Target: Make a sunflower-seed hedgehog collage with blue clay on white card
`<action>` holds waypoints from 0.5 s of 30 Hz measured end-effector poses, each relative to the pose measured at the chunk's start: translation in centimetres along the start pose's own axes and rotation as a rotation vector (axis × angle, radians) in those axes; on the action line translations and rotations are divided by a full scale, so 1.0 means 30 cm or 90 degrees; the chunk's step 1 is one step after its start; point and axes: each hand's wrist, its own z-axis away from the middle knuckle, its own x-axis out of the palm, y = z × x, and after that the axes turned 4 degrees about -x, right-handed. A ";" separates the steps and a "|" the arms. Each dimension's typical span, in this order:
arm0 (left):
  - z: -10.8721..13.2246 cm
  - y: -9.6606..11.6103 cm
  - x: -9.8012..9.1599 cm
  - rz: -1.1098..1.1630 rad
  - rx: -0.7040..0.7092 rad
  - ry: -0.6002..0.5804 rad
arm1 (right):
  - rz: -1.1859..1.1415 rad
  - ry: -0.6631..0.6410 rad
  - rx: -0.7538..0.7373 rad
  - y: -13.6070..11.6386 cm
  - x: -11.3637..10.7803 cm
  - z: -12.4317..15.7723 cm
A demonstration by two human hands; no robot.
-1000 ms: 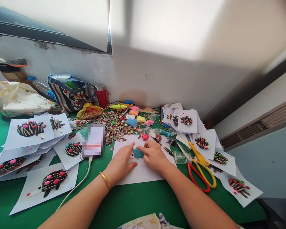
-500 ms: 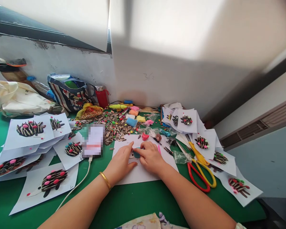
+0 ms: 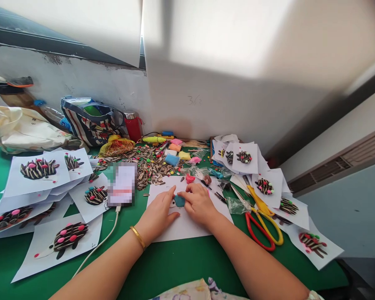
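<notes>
A flat piece of blue modelling clay [image 3: 179, 201] lies on a white sheet of paper [image 3: 187, 228], beside a small black dot and drawn lines. My right hand [image 3: 200, 203] has its fingers curled, with the index finger and thumb at the clay's right edge. Resting on the paper's left side, my left hand [image 3: 160, 211] is stretched out with the thumb apart, its fingertips close to the clay. Behind my hands, a red clay lump [image 3: 190, 178] and a brown clay lump [image 3: 207, 180] sit near the sheet's far edge. Dark pens [image 3: 220, 197] lie to the right.
Sunflower seeds [image 3: 151, 168] are heaped behind the sheet, near colourful clay packs [image 3: 171, 160]. A phone [image 3: 122, 185] with a cable lies at left. Seed-and-clay hedgehog pictures [image 3: 70, 241] pile up on both sides. Scissors [image 3: 262, 227] lie right; a red flask [image 3: 133, 127] stands behind.
My right index finger has drawn back slightly to the right, so more of the blue clay shows. My left hand stays in nearly the same place.
</notes>
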 end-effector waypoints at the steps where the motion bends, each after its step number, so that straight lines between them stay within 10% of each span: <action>1: 0.001 0.001 0.000 -0.004 0.006 -0.001 | 0.003 -0.007 -0.003 -0.001 0.002 0.002; 15: -0.002 0.012 -0.004 -0.084 0.081 0.001 | 0.017 0.000 0.026 0.009 -0.007 0.000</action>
